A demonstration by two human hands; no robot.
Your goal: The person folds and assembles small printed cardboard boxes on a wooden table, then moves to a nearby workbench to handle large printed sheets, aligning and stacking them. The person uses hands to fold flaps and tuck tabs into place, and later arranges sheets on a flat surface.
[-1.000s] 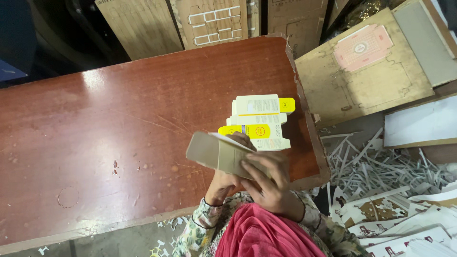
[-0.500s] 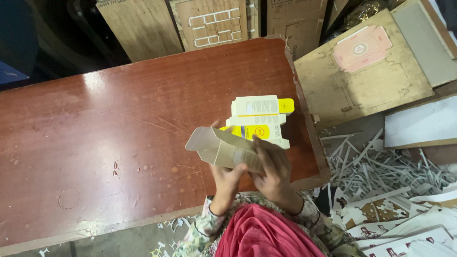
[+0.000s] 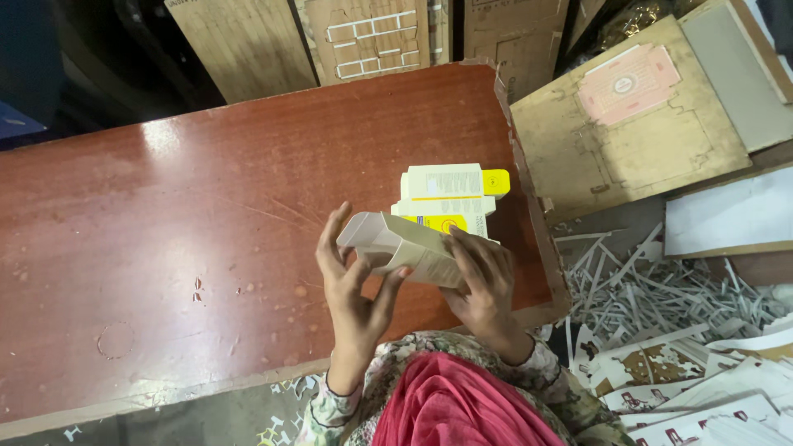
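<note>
Showing a small carton (image 3: 405,248) at lower centre of frame, gripped between left hand (image 3: 351,285) and right hand (image 3: 483,285): light, thin card, probably easily creased; best held by its edges.

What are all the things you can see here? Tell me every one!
small carton: one, pale grey-white, opened up, held in both hands over the table
flat cartons: a small stack, white and yellow, on the table beyond the hands
table: one, reddish-brown wood, scuffed
cardboard sheets: several, brown, one with a pink panel, on the right and behind the table
paper strips: a heap, white, on the floor at right
printed sheets: several, white and brown, lower right
left hand: one, gripping the carton's open end
right hand: one, holding the carton's other end
</note>
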